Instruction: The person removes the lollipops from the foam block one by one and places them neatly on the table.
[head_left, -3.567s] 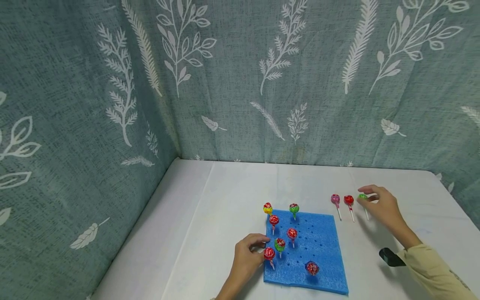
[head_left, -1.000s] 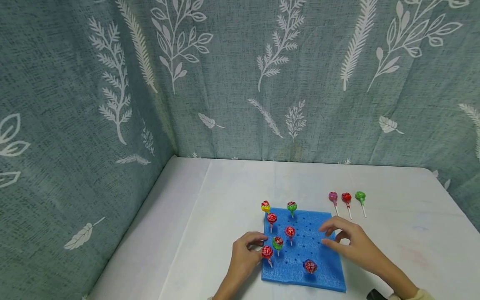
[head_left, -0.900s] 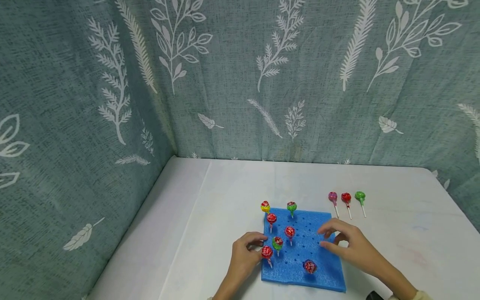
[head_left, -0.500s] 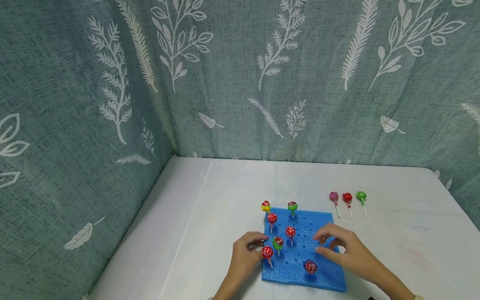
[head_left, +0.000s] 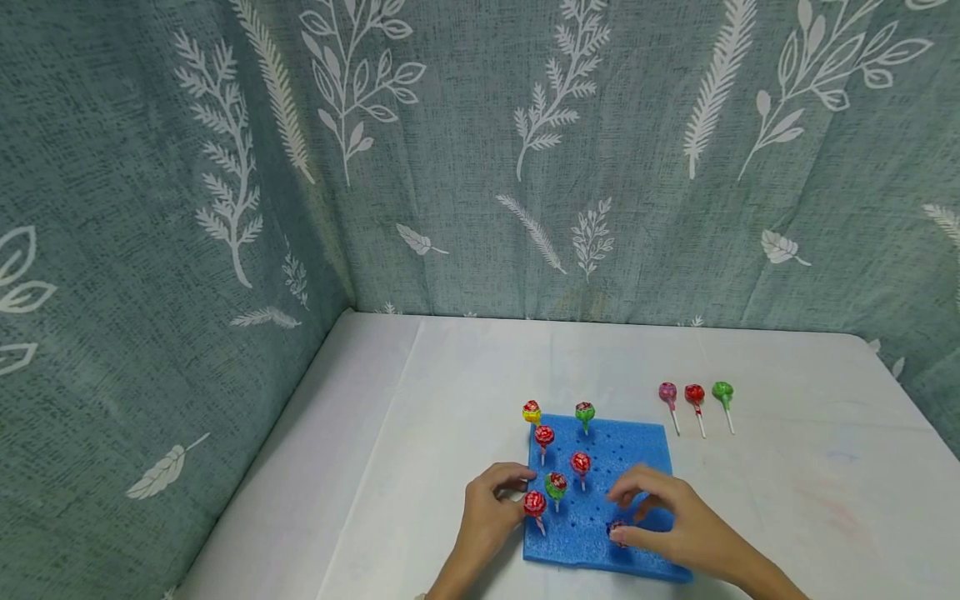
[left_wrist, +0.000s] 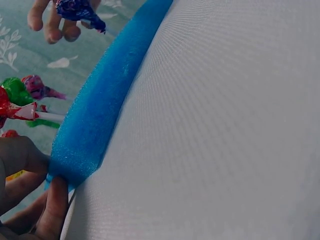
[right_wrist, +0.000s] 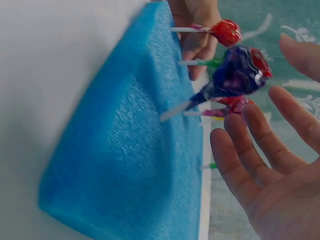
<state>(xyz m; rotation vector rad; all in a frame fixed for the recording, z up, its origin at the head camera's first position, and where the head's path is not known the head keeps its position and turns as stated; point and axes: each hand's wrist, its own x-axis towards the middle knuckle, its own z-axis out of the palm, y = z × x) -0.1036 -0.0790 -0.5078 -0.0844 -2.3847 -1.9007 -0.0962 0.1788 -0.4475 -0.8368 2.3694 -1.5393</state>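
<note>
A blue foam board (head_left: pixel 633 442) with rows of holes lies on the table, several wrapped lollipops standing in it by their sticks. My left hand (head_left: pixel 489 510) holds the board's left edge, and in the left wrist view its fingers (left_wrist: pixel 57 205) pinch the foam. Over the board's near right part, my right hand (head_left: pixel 671 518) reaches around a dark blue and red lollipop (right_wrist: pixel 237 75). Its fingers are spread and relaxed, with the thumb partly hiding that lollipop in the head view. Beside the left hand are a red lollipop (head_left: pixel 535 503) and a green-red lollipop (head_left: pixel 557 485).
Towards the back of the board stand a yellow-red lollipop (head_left: pixel 532 412), a green lollipop (head_left: pixel 585 411) and two red ones. A purple lollipop (head_left: pixel 667 392), a red lollipop (head_left: pixel 694 394) and a green lollipop (head_left: pixel 723 392) lie in a row on the white table (head_left: pixel 450 383).
The right hand has let go of the green lollipop at the row's end and moved left and nearer, over the board to the dark blue lollipop. The left hand has stayed at the board's edge.
</note>
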